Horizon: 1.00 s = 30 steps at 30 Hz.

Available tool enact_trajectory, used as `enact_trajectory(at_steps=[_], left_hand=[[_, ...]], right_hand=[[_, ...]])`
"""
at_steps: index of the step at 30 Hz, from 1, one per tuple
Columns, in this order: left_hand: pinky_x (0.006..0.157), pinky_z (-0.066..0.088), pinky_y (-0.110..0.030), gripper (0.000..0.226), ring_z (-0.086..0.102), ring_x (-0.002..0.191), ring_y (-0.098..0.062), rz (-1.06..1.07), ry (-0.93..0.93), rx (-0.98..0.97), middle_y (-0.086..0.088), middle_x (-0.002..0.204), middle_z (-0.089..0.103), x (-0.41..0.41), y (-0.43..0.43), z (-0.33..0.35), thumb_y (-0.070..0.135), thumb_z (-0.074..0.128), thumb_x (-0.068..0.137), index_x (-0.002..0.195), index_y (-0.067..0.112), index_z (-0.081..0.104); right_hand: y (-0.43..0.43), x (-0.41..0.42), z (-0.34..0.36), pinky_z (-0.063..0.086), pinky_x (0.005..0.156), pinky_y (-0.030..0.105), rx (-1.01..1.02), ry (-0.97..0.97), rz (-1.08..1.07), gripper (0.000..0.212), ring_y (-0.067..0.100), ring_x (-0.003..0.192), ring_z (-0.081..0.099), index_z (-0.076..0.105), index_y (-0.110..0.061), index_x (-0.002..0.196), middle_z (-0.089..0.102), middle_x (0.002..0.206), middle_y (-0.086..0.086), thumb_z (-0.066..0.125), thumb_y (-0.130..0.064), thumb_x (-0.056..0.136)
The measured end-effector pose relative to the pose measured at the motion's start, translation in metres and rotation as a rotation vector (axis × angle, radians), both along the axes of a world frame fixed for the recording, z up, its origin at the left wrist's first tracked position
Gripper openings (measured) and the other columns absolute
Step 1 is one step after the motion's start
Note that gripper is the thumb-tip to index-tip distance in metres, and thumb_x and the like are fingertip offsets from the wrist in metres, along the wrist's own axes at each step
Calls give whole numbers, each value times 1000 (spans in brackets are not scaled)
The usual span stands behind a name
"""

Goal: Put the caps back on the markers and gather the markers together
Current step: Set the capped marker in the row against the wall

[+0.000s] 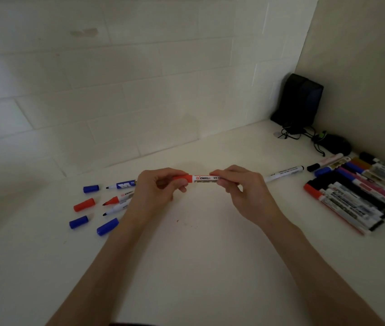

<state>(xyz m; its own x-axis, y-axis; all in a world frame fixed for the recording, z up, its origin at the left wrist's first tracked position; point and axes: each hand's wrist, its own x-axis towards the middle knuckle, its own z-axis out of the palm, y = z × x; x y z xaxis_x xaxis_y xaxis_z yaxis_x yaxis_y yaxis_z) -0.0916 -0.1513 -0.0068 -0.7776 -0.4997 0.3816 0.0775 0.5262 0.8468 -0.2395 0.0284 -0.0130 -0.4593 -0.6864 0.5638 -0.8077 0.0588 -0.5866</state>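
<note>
I hold a red marker (204,178) level above the white table. My left hand (160,187) grips its red cap (183,178), which sits on the marker's left end. My right hand (240,187) grips the white barrel. To the left lie three uncapped markers: a blue one (122,185), a red one (116,200) and a thin one (113,211). Loose caps lie beside them: a red cap (84,204) and three blue caps (91,188), (78,222), (107,226). A gathered row of capped markers (356,194) lies at the right.
A thin white marker (284,173) lies behind my right hand, with a black cap (313,167) near its tip. A black speaker (298,102) with tangled cables and a dark mouse (336,143) stand in the back right corner. Tiled wall runs along the back.
</note>
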Motion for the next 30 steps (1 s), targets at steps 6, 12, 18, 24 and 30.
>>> enact_trajectory(at_steps=[6,12,18,24,30], left_hand=[[56,53,-23,14,67,61,-9,3,26,3,-2,72,74,-2,5,-3,5,69,89,99,9,77],[63,47,-15,12,69,76,-1,-48,-93,-226,16,85,74,-13,22,-11,25,72,88,99,26,75],[65,48,-12,27,67,87,4,-19,-99,-248,21,97,72,-11,25,-11,36,70,87,115,33,69],[60,45,-12,16,66,82,-1,27,-56,-266,21,89,71,-7,24,-11,33,66,91,106,34,71],[59,43,-10,14,65,80,1,41,-51,-280,20,88,70,-7,23,-10,32,64,93,104,34,71]], right_hand=[[1,-5,-1,43,67,19,14,-36,-9,24,4,70,55,76,-14,112,61,83,-9,60,-7,95],[2,-1,1,42,75,32,274,147,25,17,10,77,56,72,-37,107,68,83,-12,62,-43,94],[21,-16,10,48,77,35,426,109,-93,14,12,87,61,74,-30,102,66,96,-10,74,-30,88],[41,-45,28,43,83,33,669,286,-232,19,14,93,49,76,-31,103,62,96,-7,77,-27,85],[64,-64,25,46,85,28,815,265,-336,26,12,96,52,72,-31,111,58,97,-7,71,-17,90]])
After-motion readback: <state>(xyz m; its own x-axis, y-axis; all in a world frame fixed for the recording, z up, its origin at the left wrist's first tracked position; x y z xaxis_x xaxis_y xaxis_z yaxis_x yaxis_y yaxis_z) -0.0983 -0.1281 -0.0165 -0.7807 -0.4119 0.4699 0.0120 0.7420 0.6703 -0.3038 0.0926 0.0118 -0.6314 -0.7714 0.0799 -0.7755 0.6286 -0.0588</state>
